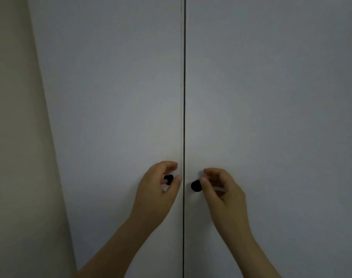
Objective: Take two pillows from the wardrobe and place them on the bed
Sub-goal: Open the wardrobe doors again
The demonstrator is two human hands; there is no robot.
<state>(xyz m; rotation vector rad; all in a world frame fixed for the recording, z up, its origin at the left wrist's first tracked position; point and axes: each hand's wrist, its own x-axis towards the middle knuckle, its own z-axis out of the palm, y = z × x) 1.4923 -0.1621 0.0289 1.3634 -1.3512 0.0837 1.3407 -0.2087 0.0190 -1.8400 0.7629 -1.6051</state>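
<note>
Two white wardrobe doors fill the view, both closed, the left door (115, 97) and the right door (271, 97) meeting at a dark vertical seam. Each door carries a small black knob near the seam. My left hand (157, 193) curls around the left knob (168, 179), thumb and fingers apart with a gap on either side of it. My right hand (221, 193) is just right of the right knob (196, 186), its thumb tip at the knob's edge and its fingers spread above. No pillows and no bed are in view.
A beige wall (16, 137) runs down the left side next to the wardrobe.
</note>
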